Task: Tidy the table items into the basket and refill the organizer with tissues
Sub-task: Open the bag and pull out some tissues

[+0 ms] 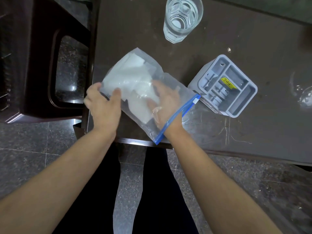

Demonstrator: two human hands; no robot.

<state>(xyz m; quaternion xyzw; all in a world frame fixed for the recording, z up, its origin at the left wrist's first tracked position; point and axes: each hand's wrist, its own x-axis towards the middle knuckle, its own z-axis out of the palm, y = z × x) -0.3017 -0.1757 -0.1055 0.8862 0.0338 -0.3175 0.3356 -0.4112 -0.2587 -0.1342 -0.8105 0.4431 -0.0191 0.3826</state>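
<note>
1. Left hand [103, 105]: fingers closed on the outside of the zip bag [135, 88], thumb on top
2. Right hand [162, 102]: inserted through the blue zip mouth, fingers curled loosely around the tissues [133, 76] inside
3. Tissues: likely light, soft and easily torn; best pinched as a stack near the fingertips
4. Bag: thin, slippery film
5. Organizer [224, 86]: on the table [253, 48], just beyond the right knuckles

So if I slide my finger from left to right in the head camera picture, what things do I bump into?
Stool → left hand → bag of tissues → right hand → organizer. The glass stands farther back, above the bag and the organizer.
</note>
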